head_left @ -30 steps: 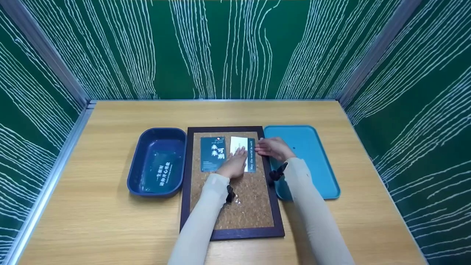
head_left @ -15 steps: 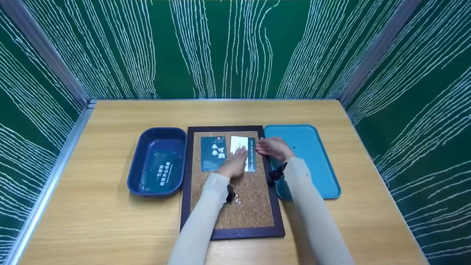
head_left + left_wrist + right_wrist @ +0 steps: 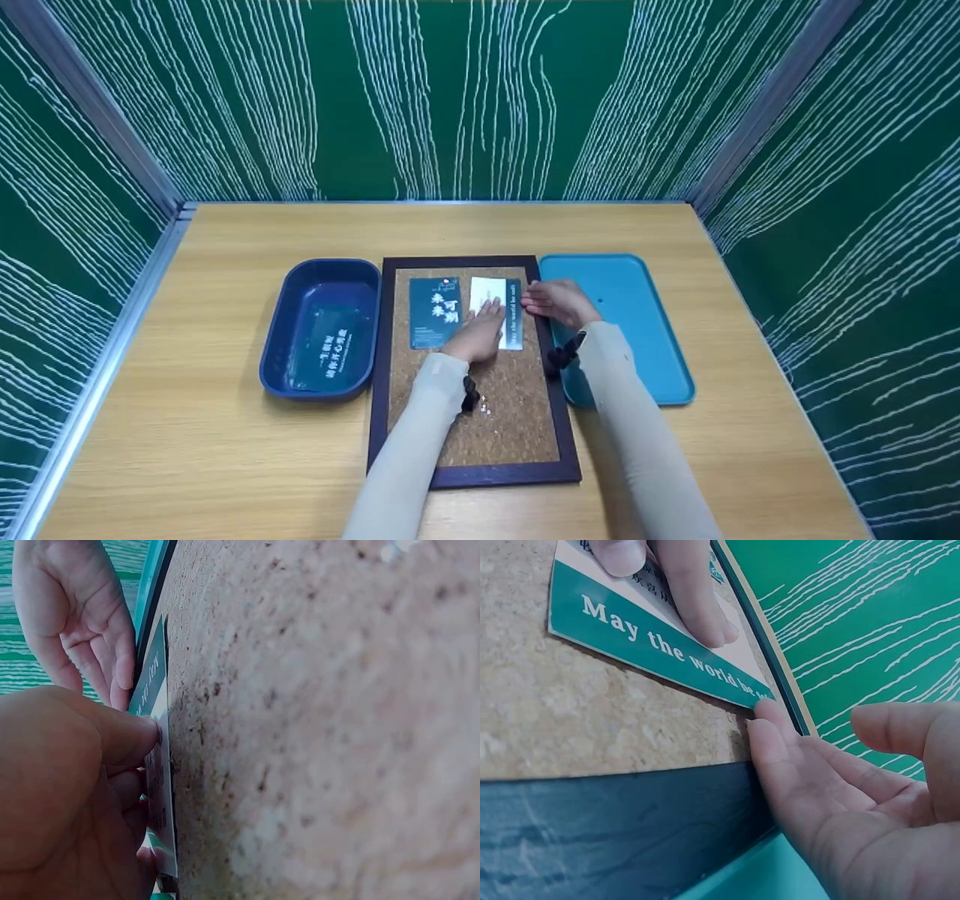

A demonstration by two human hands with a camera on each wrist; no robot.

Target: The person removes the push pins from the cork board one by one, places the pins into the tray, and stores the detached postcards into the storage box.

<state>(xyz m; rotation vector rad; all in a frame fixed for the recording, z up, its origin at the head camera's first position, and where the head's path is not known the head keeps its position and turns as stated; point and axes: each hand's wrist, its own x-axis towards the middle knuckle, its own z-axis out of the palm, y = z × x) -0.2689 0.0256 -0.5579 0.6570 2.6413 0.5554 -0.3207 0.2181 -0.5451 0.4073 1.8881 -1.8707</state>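
Wood table [image 3: 225, 465], green panels [image 3: 480, 97] behind; white-and-green card [image 3: 513, 322] lies on the corkboard's [image 3: 517, 420] far right part, left hand's fingertips and thumb resting slightly spread on top (left hand [image 3: 478, 334]). Right hand [image 3: 562, 301] at the corkboard's right edge, fingers together, thumb apart, tips by the card's side. Likely squaring the card; next move probably calls for light nudging while it's held flat.
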